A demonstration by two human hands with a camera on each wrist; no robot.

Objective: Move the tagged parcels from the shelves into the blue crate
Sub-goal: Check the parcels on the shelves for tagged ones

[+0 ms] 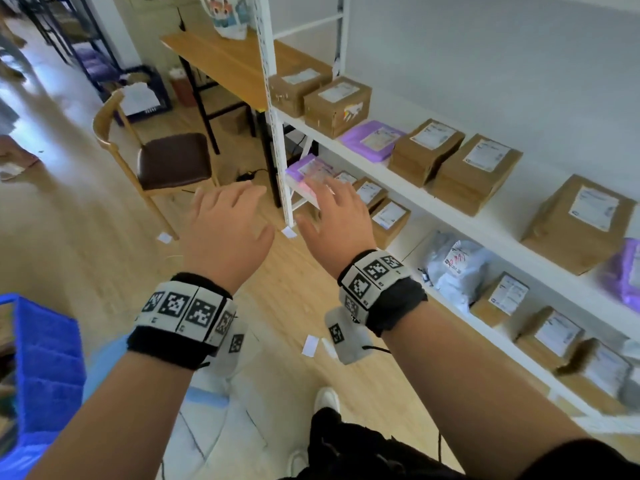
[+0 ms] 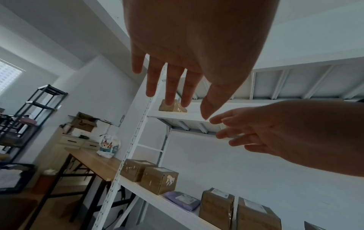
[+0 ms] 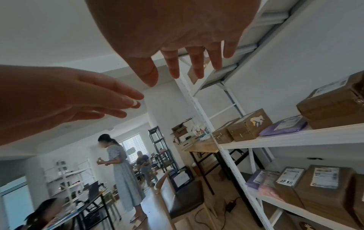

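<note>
Both hands, the left hand (image 1: 225, 233) and right hand (image 1: 337, 220), are held spread and empty at frame centre. Many parcels (image 1: 478, 171) are left on the shelves (image 1: 408, 188) at right; the blue crate's (image 1: 45, 362) contents at lower left cannot be judged.

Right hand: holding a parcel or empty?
Empty. The right hand has its fingers spread and straight in front of the shelf; the right wrist view shows a bare palm.

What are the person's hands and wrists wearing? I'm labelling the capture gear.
Both hands, left and right, are bare. Each wrist carries a black band with white square-code tags; a thin black cable hangs at the right wrist.
</note>
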